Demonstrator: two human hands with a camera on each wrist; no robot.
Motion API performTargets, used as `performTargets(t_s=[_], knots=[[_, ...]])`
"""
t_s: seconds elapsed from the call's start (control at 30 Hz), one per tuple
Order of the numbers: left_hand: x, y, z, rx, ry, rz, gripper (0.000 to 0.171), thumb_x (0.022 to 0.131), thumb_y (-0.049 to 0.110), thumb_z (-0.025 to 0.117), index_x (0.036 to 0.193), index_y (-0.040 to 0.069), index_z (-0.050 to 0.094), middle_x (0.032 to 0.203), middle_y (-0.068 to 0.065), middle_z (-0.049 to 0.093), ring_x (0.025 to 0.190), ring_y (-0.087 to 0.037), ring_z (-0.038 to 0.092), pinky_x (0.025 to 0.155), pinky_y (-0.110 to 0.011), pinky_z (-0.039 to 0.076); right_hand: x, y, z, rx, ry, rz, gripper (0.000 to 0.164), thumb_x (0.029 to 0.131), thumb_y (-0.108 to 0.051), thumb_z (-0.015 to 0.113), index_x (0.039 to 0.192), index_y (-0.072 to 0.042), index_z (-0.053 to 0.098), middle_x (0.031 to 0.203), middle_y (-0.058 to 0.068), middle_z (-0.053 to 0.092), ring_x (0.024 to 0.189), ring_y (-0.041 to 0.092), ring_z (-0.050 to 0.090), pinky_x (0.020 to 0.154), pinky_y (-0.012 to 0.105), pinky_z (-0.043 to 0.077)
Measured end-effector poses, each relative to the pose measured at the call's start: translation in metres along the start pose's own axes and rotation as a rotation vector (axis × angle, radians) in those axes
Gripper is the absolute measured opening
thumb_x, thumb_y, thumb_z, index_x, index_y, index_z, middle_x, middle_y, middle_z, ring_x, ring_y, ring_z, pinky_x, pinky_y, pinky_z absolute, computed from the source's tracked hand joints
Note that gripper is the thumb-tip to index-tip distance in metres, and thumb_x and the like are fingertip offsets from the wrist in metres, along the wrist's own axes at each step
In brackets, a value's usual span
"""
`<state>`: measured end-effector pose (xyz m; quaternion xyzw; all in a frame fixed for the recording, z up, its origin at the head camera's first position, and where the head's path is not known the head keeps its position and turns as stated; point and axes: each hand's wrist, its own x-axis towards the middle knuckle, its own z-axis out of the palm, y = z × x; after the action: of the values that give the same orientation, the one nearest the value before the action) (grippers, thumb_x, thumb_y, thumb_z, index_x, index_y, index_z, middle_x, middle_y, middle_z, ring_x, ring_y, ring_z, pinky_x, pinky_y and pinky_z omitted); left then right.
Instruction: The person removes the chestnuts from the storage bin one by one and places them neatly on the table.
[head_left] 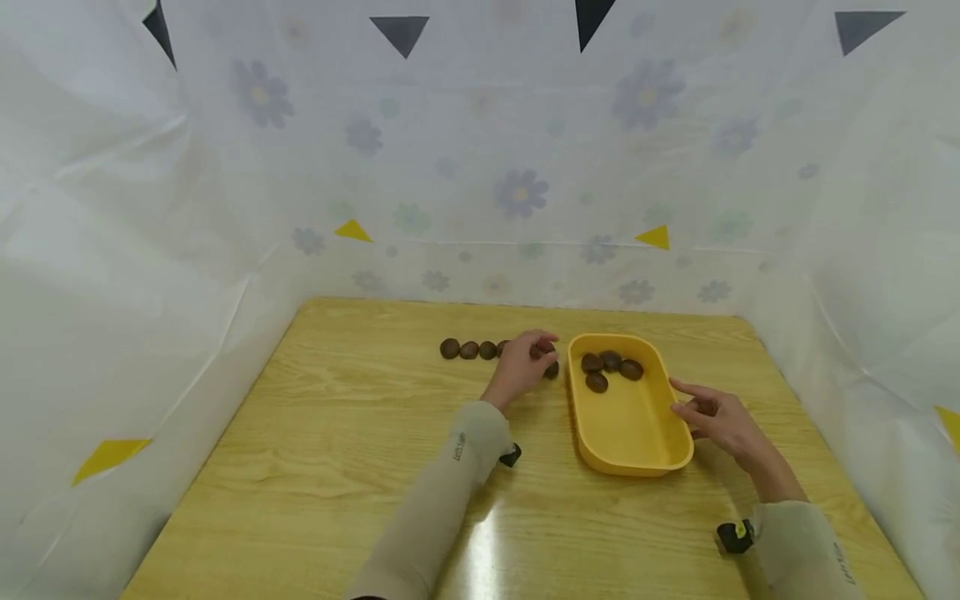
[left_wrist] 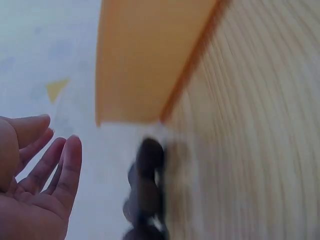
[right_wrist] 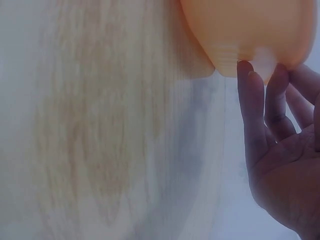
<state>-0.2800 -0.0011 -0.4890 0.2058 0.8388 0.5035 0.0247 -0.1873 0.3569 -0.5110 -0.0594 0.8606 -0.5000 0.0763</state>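
My left hand (head_left: pixel 520 367) hovers at the right end of a row of dark brown, round chestnuts (head_left: pixel 468 350) and covers part of it. In the left wrist view its fingers are relaxed and spread, with nothing held; the blurred chestnuts (left_wrist: pixel 148 195) are beside it. Just right of that hand is a yellow plastic tray (head_left: pixel 633 467) with several chestnuts (head_left: pixel 611 360) near its far left corner. At the tray's right side, my right hand (head_left: pixel 723 421) touches the outer wall with its fingertips. The right wrist view has those fingertips against the tray's side (right_wrist: pixel 250 30).
A wood-grain table (head_left: pixel 337 450) lies under everything. White sheeting with flowers (head_left: pixel 521 193) rises behind it and at both sides. Dark bands with small devices (head_left: pixel 735 537) sit at the wrists.
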Motion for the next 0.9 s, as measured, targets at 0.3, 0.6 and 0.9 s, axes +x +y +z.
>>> performTargets(t_s=[0.3,0.6,0.9], knots=[[0.009,0.036,0.038,-0.052,-0.185,0.013,0.044,0.107,0.031,0.060,0.147,0.013,0.057,0.134,-0.007,0.064,0.114,-0.016,0.064,0.086,-0.027,0.057,0.000,0.000,0.005,-0.005,-0.001,-0.006,0.063,0.107,-0.027,0.061,0.160,-0.003,0.037,0.107,0.020,0.071,0.086,0.010,0.071,0.073,0.034,0.064],[0.017,0.069,0.050,-0.007,-0.319,-0.042,0.043,0.106,0.026,0.062,0.147,0.012,0.056,0.138,-0.013,0.061,0.104,-0.021,0.070,0.080,-0.026,0.058,-0.003,-0.009,0.007,0.000,-0.021,0.001,0.063,0.107,-0.026,0.062,0.159,-0.001,0.037,0.106,0.022,0.070,0.085,0.012,0.071,0.072,0.035,0.064],[0.033,0.089,0.071,-0.088,-0.328,-0.223,0.048,0.105,0.025,0.065,0.149,0.011,0.053,0.141,-0.011,0.061,0.108,-0.032,0.071,0.093,-0.043,0.060,-0.011,-0.010,0.009,0.027,-0.032,-0.009,0.061,0.106,-0.022,0.062,0.158,0.001,0.038,0.104,0.023,0.071,0.083,0.014,0.072,0.070,0.037,0.064]])
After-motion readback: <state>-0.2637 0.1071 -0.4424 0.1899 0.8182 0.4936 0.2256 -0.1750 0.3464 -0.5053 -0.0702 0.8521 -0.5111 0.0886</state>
